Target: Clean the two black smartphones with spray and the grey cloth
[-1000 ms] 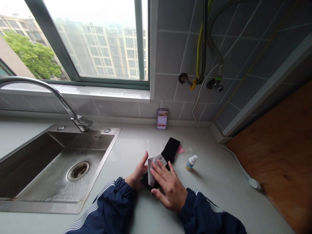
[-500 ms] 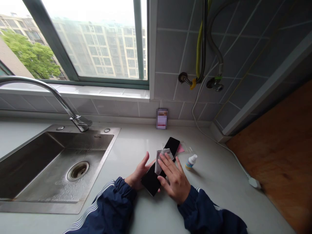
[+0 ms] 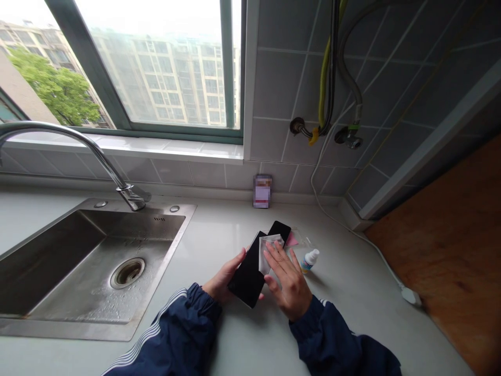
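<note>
My left hand (image 3: 222,280) wraps around the side and underside of a black smartphone (image 3: 246,277), thumb along its left edge. The phone is tilted, its dark screen facing up. With fingers stretched out, my right hand (image 3: 291,287) presses a light grey cloth (image 3: 268,253) onto the right part of the screen. Behind the cloth lies a second dark phone-like slab (image 3: 281,228), partly covered. A pink piece (image 3: 291,239) and a clear plastic wrapper (image 3: 303,236) lie beside it. To the right of my right hand stands a small white-capped spray bottle (image 3: 310,259).
A steel sink (image 3: 156,313) with a curved faucet (image 3: 97,154) is at the left. A small upright card or device (image 3: 262,191), its face blurred, leans on the back wall. A white cable (image 3: 364,237) runs to a plug (image 3: 410,296) near the wooden panel (image 3: 442,250).
The cloth and my right hand have shifted slightly right across the phone. More of the held phone's far end now shows. The view has moved a little.
</note>
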A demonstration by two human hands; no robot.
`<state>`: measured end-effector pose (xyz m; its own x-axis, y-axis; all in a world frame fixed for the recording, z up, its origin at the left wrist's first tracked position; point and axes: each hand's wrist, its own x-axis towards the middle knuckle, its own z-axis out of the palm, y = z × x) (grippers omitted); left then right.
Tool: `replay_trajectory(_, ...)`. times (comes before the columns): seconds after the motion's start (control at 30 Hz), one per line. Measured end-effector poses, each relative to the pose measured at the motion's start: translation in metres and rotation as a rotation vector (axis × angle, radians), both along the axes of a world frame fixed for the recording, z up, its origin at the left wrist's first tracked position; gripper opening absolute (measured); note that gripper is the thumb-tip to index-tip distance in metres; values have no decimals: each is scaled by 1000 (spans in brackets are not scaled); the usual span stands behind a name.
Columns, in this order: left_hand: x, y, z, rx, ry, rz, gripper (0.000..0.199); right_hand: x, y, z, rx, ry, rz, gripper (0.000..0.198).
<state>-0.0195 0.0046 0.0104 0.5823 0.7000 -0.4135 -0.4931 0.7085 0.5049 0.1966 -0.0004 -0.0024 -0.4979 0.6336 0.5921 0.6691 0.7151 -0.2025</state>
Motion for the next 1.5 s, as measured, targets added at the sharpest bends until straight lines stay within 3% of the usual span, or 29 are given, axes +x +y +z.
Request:
replay_trajectory(0.37, 5, 6, 9, 115, -271, 168, 75, -9, -17, 4, -41, -37, 264, 59)
replay_trajectory(0.77, 6, 10, 2, 70, -225, 117, 75, -6, -19, 5, -7, -60, 301, 55)
replay_trajectory(0.97, 7, 7, 3, -18, -117, 150, 70, -1, -6, 0, -25, -50, 184, 58)
replay_trajectory(1.23, 1, 7, 5, -87, 16, 12, 71, 3, 5, -6, -51, 20, 56, 71)
replay_trajectory(1.4, 0, 7, 7, -34, -51, -61, 72, 4, 7, -6, -37, 49, 18, 71)
replay_trajectory(1.5, 1, 8, 4, -48, -33, -20, 72, 4, 7, -4, -29, 49, 47, 66)
